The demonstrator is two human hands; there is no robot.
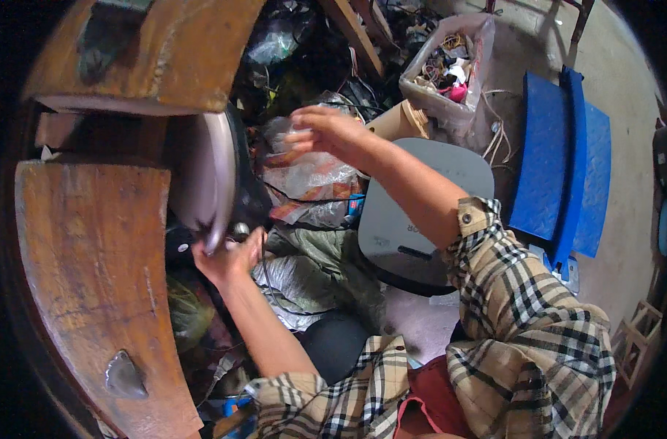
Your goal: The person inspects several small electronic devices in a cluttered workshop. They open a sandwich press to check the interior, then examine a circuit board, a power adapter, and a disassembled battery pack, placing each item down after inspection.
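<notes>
A pale, round-edged panel (202, 175) with a shiny rim stands on edge in the gap between two brown wooden parts at left; its exact kind is unclear, and a dark body lies behind its right side. My left hand (231, 257) is at its lower end, fingers curled around the rim. A thin dark cord (266, 282) runs down beside that hand. To the right and farther off, my right hand (330, 134) is raised above plastic bags, fingers loosely bent and apart, holding nothing.
Worn wooden furniture (92, 256) fills the left side. A grey rounded-square lid (421, 212) lies below my right forearm. Beyond are a clear plastic bin (414, 89) of small parts and a blue plastic stool (545, 161). Crumpled bags (304, 183) and cords clutter the middle.
</notes>
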